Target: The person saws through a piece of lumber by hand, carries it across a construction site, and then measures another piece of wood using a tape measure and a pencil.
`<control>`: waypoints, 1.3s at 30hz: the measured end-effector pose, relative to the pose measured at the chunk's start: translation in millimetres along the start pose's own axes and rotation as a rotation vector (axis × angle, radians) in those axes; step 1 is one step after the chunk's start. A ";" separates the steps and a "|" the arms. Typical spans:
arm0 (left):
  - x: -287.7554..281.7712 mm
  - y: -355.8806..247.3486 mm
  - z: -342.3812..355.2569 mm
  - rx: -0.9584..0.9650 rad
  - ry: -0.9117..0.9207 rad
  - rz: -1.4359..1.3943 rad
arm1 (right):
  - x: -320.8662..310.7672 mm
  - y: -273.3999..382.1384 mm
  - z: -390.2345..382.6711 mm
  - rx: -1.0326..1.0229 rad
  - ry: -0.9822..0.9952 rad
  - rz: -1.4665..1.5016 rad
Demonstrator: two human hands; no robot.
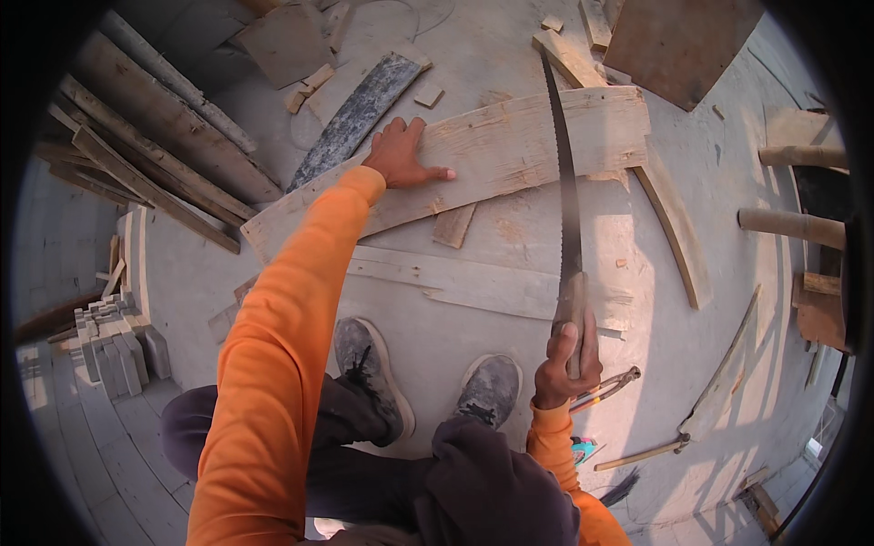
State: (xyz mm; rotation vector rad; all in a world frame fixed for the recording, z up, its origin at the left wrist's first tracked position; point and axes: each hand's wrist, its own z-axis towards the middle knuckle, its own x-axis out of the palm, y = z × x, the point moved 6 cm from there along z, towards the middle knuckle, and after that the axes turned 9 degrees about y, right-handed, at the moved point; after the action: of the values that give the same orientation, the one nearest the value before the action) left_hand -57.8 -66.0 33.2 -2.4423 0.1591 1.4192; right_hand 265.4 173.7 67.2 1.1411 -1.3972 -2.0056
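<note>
My left hand [402, 156] presses flat on a wide wooden plank [496, 150], thumb stretched to the right and fingers spread. The plank lies at a slant, its right end raised on other wood. My right hand [566, 366] is wrapped round the wooden handle of a handsaw [569, 214]. The long dark blade points away from me and crosses over the plank near its right end, teeth toward the left. Whether the teeth touch the wood I cannot tell. Beneath the plank sits a short wood block [453, 225].
Pliers [608, 389], a hammer [642, 452] and a teal tape measure [584, 449] lie by my right forearm. A thin board [473, 280] lies before my shoes. Long planks [155, 118] lean at left, above stacked tiles [114, 350]. A curved wood strip [675, 232] extends right of the saw.
</note>
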 end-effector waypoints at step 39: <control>-8.7 -45.6 9.4 0.178 0.014 0.102 | 57.8 14.1 -1.8 -0.265 0.130 -0.010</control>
State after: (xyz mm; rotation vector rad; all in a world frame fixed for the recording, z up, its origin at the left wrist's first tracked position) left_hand -58.6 -20.4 45.9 -2.3280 0.4007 1.3651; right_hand 233.0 124.6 58.2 1.1375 -1.0286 -2.0114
